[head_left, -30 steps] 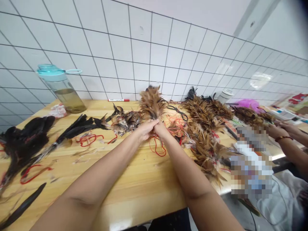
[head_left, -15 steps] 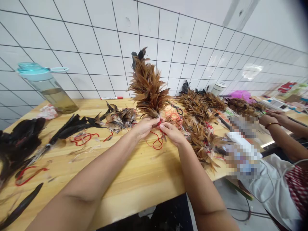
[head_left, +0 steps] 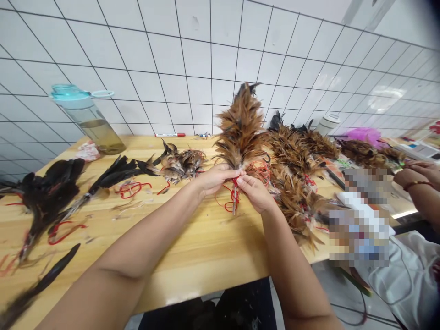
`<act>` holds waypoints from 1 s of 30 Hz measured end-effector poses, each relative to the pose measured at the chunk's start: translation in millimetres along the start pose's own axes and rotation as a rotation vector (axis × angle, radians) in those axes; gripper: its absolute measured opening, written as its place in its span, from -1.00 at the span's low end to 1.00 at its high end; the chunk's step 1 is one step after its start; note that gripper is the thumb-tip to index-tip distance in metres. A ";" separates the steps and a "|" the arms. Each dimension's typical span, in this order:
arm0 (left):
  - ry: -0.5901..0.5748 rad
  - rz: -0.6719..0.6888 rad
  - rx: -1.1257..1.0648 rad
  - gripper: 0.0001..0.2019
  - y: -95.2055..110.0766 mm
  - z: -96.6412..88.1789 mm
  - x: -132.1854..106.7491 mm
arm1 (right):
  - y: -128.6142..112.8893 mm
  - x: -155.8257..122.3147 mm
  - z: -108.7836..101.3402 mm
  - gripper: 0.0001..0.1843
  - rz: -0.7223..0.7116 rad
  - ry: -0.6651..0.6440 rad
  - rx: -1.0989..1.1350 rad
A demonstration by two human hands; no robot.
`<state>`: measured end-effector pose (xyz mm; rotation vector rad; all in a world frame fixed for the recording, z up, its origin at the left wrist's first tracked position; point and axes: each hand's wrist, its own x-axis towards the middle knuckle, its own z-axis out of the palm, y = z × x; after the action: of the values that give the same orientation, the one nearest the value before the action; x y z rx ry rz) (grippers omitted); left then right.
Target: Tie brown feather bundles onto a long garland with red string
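A bushy brown feather duster (head_left: 242, 123) with dark tips stands nearly upright over the table. My left hand (head_left: 217, 178) is closed round its base, thumb and fingers pinching just under the lowest feathers. My right hand (head_left: 255, 190) meets it there, its fingers pinched at the red string (head_left: 229, 206) wound on the base. Below the fingers a thin stick end (head_left: 234, 197) shows, with loops of the string hanging beside it. The fingertips partly hide the binding.
Bundled black feathers (head_left: 51, 192) and a small feather pile (head_left: 182, 165) lie left. A water bottle (head_left: 99, 128) and marker (head_left: 170, 135) are near the tiled wall. More feather dusters (head_left: 292, 151) lie right, beside a co-worker's hands (head_left: 417, 176).
The feather duster has swung from a leftward lean to nearly upright, and its stick end now shows below my fingers. Both hands keep their grip. The whole view has shifted a little.
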<state>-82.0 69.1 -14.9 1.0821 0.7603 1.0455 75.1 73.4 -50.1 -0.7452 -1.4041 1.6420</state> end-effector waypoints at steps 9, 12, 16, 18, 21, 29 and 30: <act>-0.038 -0.063 -0.063 -0.61 4.9 8.7 -6.7 | 1.5 0.5 8.7 -0.61 0.026 -0.002 0.099; -0.051 -0.026 -0.056 -0.60 3.5 9.0 -6.0 | -0.8 -0.6 10.8 -0.58 0.031 0.029 0.146; -0.008 0.079 0.031 -0.56 -1.4 7.3 -3.1 | -2.0 -1.0 11.5 -0.59 -0.010 0.065 0.173; -0.004 0.139 0.057 -0.57 -1.7 7.4 -3.1 | -2.4 0.4 9.6 -0.62 -0.070 0.080 0.206; -0.059 0.116 0.041 -0.58 -1.4 10.1 -4.8 | -4.6 3.4 1.7 -0.62 -0.146 0.136 0.306; -0.267 -0.103 0.114 -0.47 -31.5 24.3 -5.9 | -18.8 1.5 -24.7 -0.65 -0.254 0.299 0.392; -0.297 -0.133 0.150 -0.50 -34.1 25.1 -6.1 | -20.2 1.0 -25.6 -0.67 -0.269 0.312 0.418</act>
<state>-51.7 51.4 -39.4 1.2639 0.6667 0.7029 100.7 87.3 -35.3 -0.5145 -0.8604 1.4659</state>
